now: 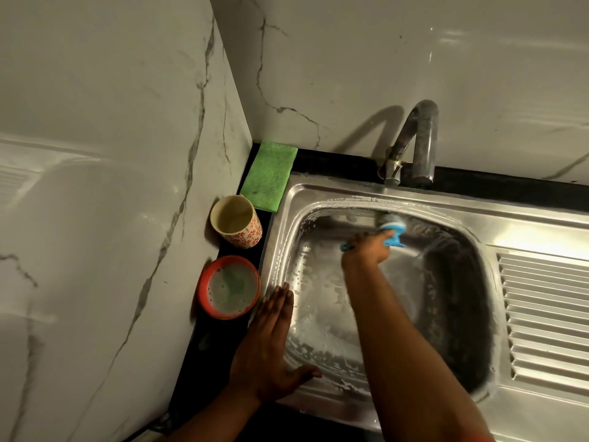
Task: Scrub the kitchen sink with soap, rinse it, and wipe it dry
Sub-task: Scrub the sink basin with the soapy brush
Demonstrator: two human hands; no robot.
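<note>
left-hand grip (267, 355) is laid flat, fingers straight, on the left rim of the foam-streaked sink (350, 191), centre frame | red bowl (204, 282) is set beside it on the counter (207, 346) | right-hand grip (366, 250) is curled round a blue brush (390, 231), pressed against the far basin wall | green cloth (269, 177) is laid upper centre

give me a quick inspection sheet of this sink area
surface: black counter, steel sink with suds on its walls and rim
job's things: blue brush against the sink's far wall; red bowl of soapy water; green cloth flat in the corner
clutter: patterned cup beside the bowl
hands: right hand grips the brush; left hand flat on the sink's left rim
cables: nothing seen
surroundings: marble walls, tap with no water seen running, ribbed draining board
</note>
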